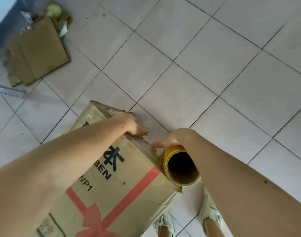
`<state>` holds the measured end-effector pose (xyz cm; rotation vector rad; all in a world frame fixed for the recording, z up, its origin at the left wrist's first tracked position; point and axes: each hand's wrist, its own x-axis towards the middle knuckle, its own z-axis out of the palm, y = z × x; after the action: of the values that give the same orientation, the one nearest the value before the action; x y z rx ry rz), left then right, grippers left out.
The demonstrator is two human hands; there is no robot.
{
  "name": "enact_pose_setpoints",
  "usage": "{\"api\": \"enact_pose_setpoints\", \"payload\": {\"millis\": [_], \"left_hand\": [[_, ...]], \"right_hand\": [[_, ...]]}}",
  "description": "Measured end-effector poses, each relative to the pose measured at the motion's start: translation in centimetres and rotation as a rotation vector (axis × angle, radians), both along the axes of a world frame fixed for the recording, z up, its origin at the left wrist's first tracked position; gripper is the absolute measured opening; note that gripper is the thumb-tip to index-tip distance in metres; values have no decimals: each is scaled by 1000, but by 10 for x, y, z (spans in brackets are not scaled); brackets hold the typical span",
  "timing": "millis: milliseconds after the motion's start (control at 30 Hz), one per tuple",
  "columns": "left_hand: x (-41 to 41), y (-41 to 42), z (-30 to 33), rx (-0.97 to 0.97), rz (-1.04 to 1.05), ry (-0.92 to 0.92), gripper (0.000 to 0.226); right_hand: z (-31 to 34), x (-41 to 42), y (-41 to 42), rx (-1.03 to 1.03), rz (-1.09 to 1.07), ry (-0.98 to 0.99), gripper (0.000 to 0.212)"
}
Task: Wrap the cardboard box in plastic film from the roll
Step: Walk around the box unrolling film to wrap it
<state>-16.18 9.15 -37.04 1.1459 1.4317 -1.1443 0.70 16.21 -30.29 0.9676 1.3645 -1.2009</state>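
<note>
Two hands at cardboard box (112, 182), left hand (136, 127) flat on it, right hand (175, 139) gripping roll (181, 165)

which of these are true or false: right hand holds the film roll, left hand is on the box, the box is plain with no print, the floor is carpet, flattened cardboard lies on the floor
1. The right hand holds the film roll. True.
2. The left hand rests on the cardboard box. True; it presses at the box's far top edge.
3. The box is plain with no print. False; it carries black lettering and a red ribbon-and-bow design.
4. The floor is carpet. False; it is a pale tiled floor.
5. Flattened cardboard lies on the floor. True, at the far left, apart from the box.
</note>
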Motion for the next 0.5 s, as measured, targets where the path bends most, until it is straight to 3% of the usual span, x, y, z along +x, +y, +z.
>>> {"api": "enact_pose_setpoints", "payload": {"millis": [100, 233, 400, 500], "left_hand": [[-3, 5, -1, -42, 1, 89, 97], [6, 9, 5, -46, -38, 113, 90], [16, 17, 19, -105, -16, 179, 87], [13, 16, 16, -124, -14, 185, 98]], "right_hand": [[-4, 18, 2, 64, -28, -2, 72], [-13, 87, 4, -61, -565, -126, 71], [-14, 161, -47, -79, -1209, -216, 42], [-10, 189, -93, -216, -1585, -294, 37]]}}
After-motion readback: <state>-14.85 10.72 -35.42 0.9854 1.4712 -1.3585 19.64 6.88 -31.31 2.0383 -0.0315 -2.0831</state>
